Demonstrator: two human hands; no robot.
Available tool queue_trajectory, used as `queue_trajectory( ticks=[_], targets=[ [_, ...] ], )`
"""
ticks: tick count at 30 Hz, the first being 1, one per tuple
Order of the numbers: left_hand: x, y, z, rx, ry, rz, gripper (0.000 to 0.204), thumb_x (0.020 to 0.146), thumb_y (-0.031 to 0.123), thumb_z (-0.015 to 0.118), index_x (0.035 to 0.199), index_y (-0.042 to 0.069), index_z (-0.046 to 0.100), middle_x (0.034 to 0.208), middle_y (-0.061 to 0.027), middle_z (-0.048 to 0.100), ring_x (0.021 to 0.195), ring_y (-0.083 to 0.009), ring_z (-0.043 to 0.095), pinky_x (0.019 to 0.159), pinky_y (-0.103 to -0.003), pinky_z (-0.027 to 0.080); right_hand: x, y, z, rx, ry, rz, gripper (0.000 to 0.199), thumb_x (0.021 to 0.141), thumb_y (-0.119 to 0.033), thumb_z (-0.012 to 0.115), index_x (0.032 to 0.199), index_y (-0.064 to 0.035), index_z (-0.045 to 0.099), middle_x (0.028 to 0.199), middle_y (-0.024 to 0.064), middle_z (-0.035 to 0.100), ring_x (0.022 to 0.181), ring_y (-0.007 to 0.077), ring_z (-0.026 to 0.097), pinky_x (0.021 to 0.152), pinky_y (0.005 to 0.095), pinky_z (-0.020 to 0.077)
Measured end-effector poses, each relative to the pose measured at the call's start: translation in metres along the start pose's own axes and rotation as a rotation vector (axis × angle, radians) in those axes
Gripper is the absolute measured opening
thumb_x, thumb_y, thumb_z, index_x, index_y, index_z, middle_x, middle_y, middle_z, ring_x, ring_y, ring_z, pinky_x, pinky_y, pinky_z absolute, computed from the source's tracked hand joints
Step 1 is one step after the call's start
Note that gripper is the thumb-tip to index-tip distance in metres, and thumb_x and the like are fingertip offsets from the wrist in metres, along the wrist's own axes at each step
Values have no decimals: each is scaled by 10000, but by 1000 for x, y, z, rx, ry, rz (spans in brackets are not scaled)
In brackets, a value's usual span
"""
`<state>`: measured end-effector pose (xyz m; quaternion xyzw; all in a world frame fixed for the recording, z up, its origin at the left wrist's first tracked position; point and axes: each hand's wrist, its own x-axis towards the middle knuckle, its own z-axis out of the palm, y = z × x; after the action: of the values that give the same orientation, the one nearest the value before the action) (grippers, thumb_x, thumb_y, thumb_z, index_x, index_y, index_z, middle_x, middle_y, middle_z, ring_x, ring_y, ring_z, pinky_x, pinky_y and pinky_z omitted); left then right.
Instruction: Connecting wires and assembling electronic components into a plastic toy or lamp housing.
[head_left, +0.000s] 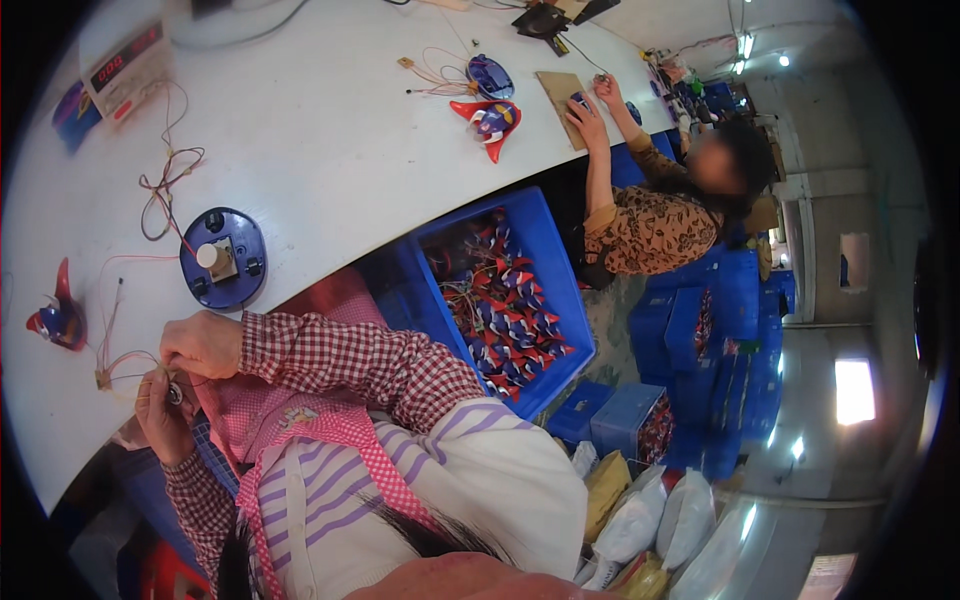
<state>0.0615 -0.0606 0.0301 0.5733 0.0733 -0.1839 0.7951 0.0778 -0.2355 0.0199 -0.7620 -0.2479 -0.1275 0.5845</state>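
Note:
My left hand [165, 415], at the near edge of the white table, is closed around a small round metallic part [176, 394]. Just above it, my right hand [205, 343] pinches thin wires, its fingertips almost meeting those of the left. The wires run to a small tan circuit board [103, 380] beside the left hand. Beyond my right hand lies a dark purple round base [222, 262] with a white knob-like piece at its centre and a wire attached. A red and blue toy shell [60, 312] rests to the left.
A power supply [125, 72] with a red display stands at the far left. Further along the table lie another toy shell [492, 124] and round base [490, 77]. A blue bin [570, 300] full of toy parts sits below the edge. A co-worker [655, 225] works at the right.

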Motion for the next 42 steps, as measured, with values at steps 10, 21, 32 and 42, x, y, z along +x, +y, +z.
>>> queue_trajectory(
  ticks=[10,21,32,42],
  targets=[
    [-5,14,13,-8,155,-88,168,941,158,462,945,33,575,694,5,528,495,-50,430,425,-144,309,3,-13,-6,54,63,57,111,744,-86,628,830,-70,560,794,76,554,641,248,530,584,306,435],
    [-7,25,56,-364,79,1,552,881,121,568,1339,-30,299,1246,-224,464,1119,-269,510,942,-351,420,-42,-77,-60,-152,85,169,100,753,4,642,849,-12,621,750,70,588,629,177,535,574,250,432],
    [62,7,94,1244,-21,911,1024,567,454,760,1355,-13,304,1315,-188,416,1261,-331,345,1018,-439,267,19,-51,-90,-319,236,268,209,772,-35,664,962,-9,581,864,61,557,648,138,510,570,231,431],
    [72,-7,87,1263,-3,813,1011,573,444,782,1353,7,310,1338,-177,373,1260,-346,339,1034,-461,252,17,-40,-75,-686,87,-71,141,770,-64,669,880,-20,593,806,55,582,629,158,529,558,262,448]
  ],
)
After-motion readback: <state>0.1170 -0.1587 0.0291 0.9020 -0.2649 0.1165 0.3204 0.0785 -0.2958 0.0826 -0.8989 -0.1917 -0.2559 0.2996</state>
